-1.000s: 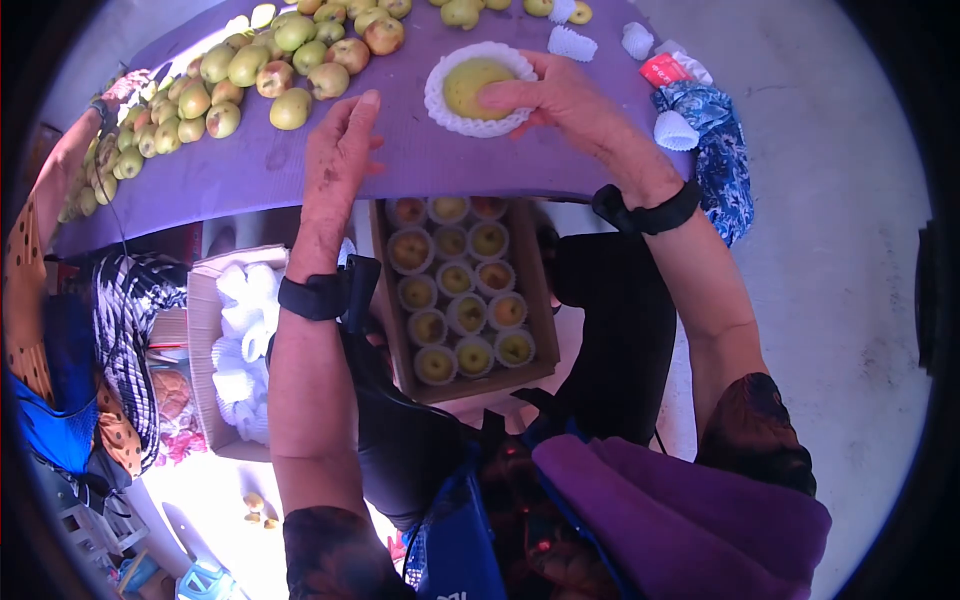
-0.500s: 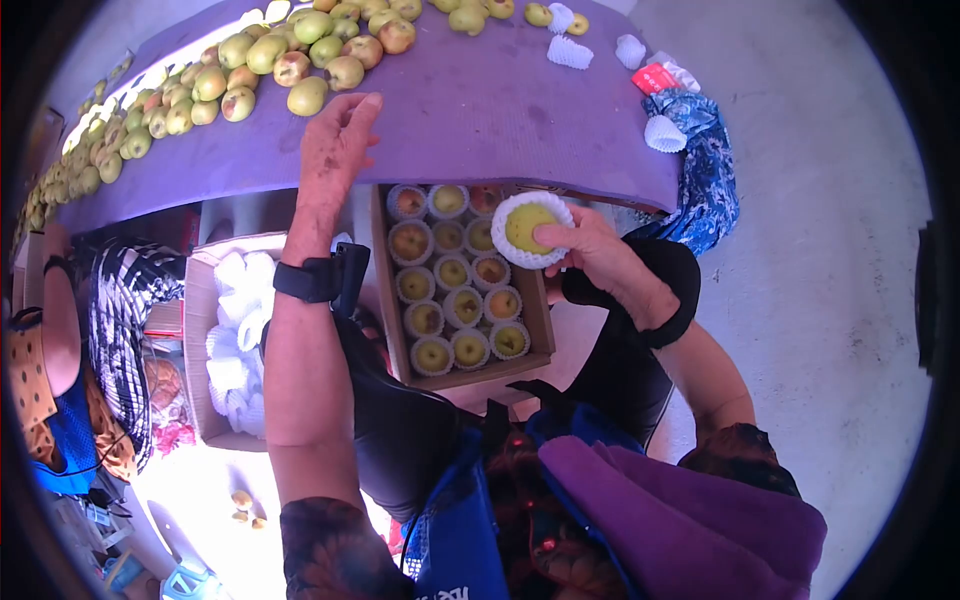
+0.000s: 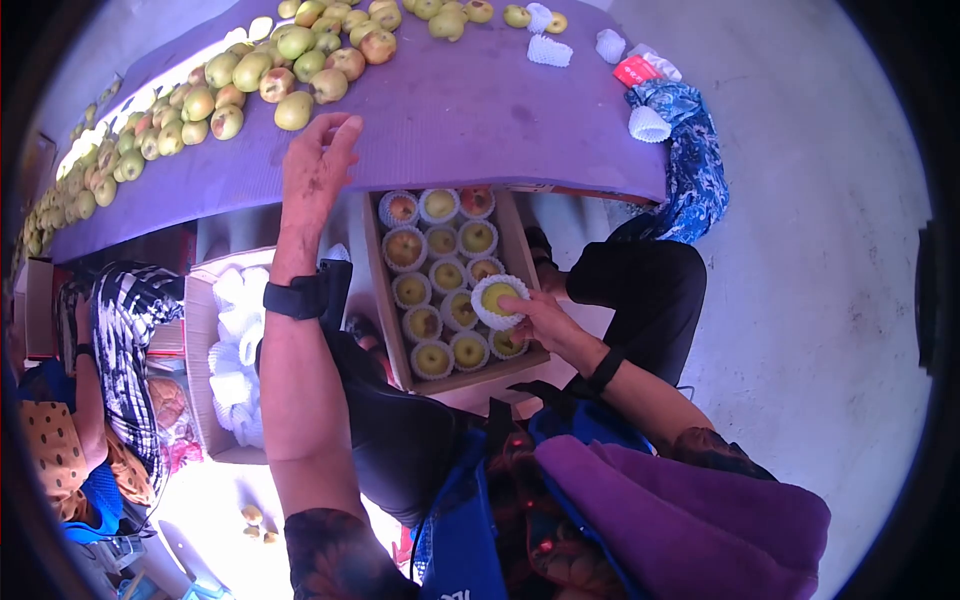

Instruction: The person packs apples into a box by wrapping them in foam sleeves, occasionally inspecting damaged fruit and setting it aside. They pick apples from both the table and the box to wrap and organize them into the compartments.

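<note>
My right hand [image 3: 545, 320] grips an apple in a white foam net [image 3: 497, 301] over the right side of a cardboard box [image 3: 397, 350]. Inside the box, rows of netted apples [image 3: 440, 242] lie side by side; the held one partly covers some of them. Above the near edge of the purple table [image 3: 450, 110], my left hand [image 3: 318, 170] is raised, its fingers loosely apart and nothing in them. Just beyond it lies a large pile of loose yellow-green and reddish apples [image 3: 250, 72].
A second box [image 3: 200, 370] holds white foam nets [image 3: 235, 330] at left. Another person's arm [image 3: 88, 390] is at the far left. Loose foam nets [image 3: 549, 51], a red packet [image 3: 636, 70] and blue patterned cloth [image 3: 690, 160] lie at the table's right end.
My right hand has moved down and left with the netted apple, from the box's upper right to its lower right. My left hand has shifted slightly left and down.
</note>
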The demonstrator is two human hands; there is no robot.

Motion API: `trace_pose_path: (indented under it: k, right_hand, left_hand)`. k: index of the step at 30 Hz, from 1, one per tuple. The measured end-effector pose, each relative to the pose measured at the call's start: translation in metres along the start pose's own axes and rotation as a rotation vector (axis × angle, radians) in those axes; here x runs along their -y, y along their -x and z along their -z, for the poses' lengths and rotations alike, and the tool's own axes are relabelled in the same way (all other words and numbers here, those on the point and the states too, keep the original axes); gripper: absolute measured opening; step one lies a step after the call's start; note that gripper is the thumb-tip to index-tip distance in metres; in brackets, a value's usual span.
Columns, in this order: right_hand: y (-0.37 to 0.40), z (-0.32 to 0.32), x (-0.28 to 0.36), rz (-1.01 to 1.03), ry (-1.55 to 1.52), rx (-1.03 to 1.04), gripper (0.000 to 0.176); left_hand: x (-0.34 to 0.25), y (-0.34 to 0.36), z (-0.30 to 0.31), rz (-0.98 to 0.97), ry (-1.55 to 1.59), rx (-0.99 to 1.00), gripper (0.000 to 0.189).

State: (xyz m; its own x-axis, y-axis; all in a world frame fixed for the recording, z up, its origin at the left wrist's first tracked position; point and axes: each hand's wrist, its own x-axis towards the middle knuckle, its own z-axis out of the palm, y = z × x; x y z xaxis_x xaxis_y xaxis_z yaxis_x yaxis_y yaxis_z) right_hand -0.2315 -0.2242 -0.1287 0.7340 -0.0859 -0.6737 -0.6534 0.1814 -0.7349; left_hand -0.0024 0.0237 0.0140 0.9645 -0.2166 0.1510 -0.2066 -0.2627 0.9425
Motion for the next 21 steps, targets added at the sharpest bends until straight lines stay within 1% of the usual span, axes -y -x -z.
trace_pose_path:
  k: [5, 8, 10, 11, 13, 14, 16, 17, 19, 21]
  right_hand:
    - [-0.016, -0.007, 0.007, 0.040, -0.109, -0.006, 0.046]
    - [-0.039, -0.005, -0.001, 0.007, -0.165, -0.039, 0.045]
    - [-0.050, -0.005, -0.003, -0.001, -0.282, -0.014, 0.046]
    - [-0.056, -0.007, -0.001, 0.001, -0.283, -0.017, 0.046]
    - [-0.067, -0.013, 0.004, 0.022, -0.433, -0.115, 0.046]
    - [-0.076, -0.015, 0.006, 0.024, -0.435, -0.117, 0.046]
    - [-0.095, -0.019, 0.011, 0.078, -0.518, -0.203, 0.044]
    - [-0.104, -0.021, 0.015, 0.079, -0.520, -0.203, 0.044]
    - [-0.119, -0.024, 0.026, 0.149, -0.543, -0.290, 0.044]
    - [-0.132, -0.025, 0.037, 0.159, -0.553, -0.295, 0.045]
  left_hand:
    - [0.000, 0.000, -0.001, 0.006, 0.001, -0.003, 0.047]
    - [0.001, 0.000, -0.002, -0.029, 0.000, -0.022, 0.045]
    - [-0.001, 0.002, -0.001, -0.031, -0.018, -0.014, 0.045]
    - [-0.001, 0.002, -0.001, -0.033, -0.017, -0.012, 0.045]
    - [0.000, 0.002, 0.000, -0.019, -0.045, 0.004, 0.047]
    - [0.000, 0.001, 0.001, -0.022, -0.044, 0.007, 0.047]
    - [0.003, 0.000, 0.001, -0.059, -0.132, 0.007, 0.047]
    - [0.004, 0.000, 0.000, -0.060, -0.133, 0.008, 0.047]
    - [0.007, 0.000, -0.002, -0.128, -0.222, -0.046, 0.041]
    - [0.008, 0.001, -0.003, -0.147, -0.248, -0.038, 0.041]
